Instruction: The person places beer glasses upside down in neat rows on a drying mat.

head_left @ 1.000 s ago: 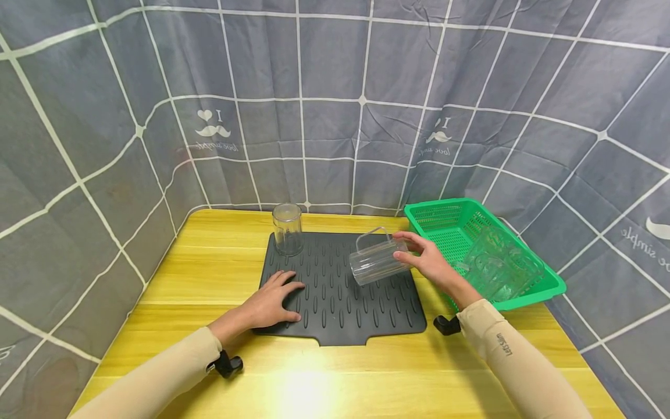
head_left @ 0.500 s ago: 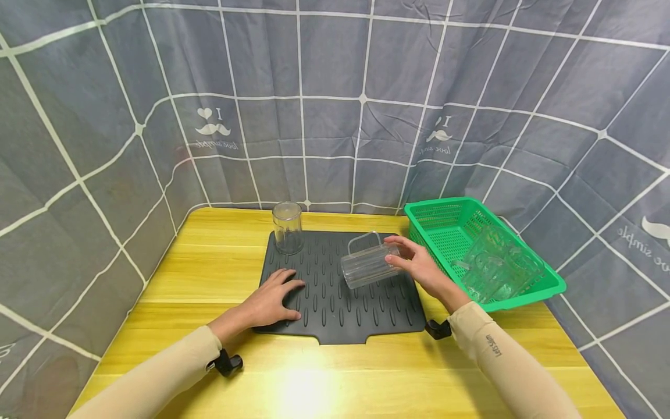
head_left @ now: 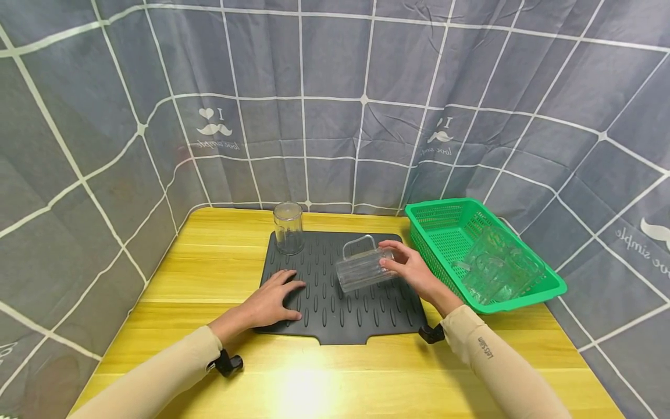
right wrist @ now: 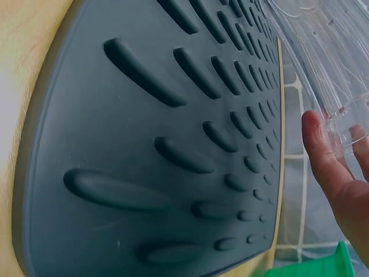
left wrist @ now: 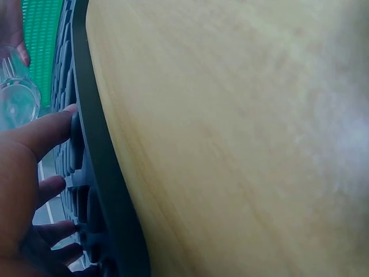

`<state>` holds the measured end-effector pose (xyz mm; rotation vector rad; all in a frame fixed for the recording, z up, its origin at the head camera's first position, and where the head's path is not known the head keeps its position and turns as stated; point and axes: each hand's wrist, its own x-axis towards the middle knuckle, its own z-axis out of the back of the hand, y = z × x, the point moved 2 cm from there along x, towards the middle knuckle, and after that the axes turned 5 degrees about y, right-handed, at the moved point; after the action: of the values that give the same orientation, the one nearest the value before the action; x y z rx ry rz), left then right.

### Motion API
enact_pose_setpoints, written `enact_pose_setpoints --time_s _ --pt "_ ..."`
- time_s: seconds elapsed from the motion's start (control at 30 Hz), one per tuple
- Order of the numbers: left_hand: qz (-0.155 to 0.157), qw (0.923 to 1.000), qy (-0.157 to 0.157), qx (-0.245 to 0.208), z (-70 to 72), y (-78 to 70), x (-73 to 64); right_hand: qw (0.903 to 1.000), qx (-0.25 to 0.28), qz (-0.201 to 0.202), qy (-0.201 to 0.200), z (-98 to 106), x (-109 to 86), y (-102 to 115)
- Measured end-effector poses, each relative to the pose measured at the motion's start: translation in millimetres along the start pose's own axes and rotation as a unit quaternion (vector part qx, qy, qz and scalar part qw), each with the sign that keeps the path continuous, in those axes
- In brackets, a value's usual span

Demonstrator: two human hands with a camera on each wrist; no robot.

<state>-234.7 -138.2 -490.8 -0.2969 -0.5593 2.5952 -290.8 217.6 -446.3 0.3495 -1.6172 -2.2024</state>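
A: Where is the clear mug (head_left: 363,270)?
B: In the right hand (head_left: 413,270), tilted over on its side above the dark ridged mat (head_left: 342,326), with one end angled toward the person's left.

A: How are those fingers placed?
B: They grasp the mug by its right-hand end, thumb on the near side and the other fingers over the far side. The handle stands out on the far side, outside the grip. I cannot tell whether the gripped end is the base or the mouth.

A: And the left hand (head_left: 267,305)?
B: Released, with its fingers spread loosely over the left front part of the mat. In the left wrist view, one digit reaches onto the ridges beside the mat's rim.

A: What else is near?
B: A second glass (head_left: 288,230) stands on end at the mat's back left corner, well apart from the mug. To the right, a green basket (head_left: 523,302) holds more clear glassware (head_left: 492,273), heaped toward its near right end; the pieces overlap too much to count.

A: What lies under and behind everything?
B: A yellowish wooden surface (head_left: 209,262), with a grey curtain (head_left: 262,58) of white grid lines behind it.
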Motion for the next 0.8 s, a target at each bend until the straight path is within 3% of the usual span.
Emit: enact_pose_setpoints --time_s 0.57,0.8 --pt "0.002 0.9999 -0.006 -0.01 6.8 -8.2 2.5 0.9985 0.049 -0.02 -0.014 -15 -0.4 -6" --pt "0.009 0.9991 -0.017 -0.037 10.2 -18.4 5.7 0.9975 0.064 -0.024 -0.018 -19 -2.2 -5"
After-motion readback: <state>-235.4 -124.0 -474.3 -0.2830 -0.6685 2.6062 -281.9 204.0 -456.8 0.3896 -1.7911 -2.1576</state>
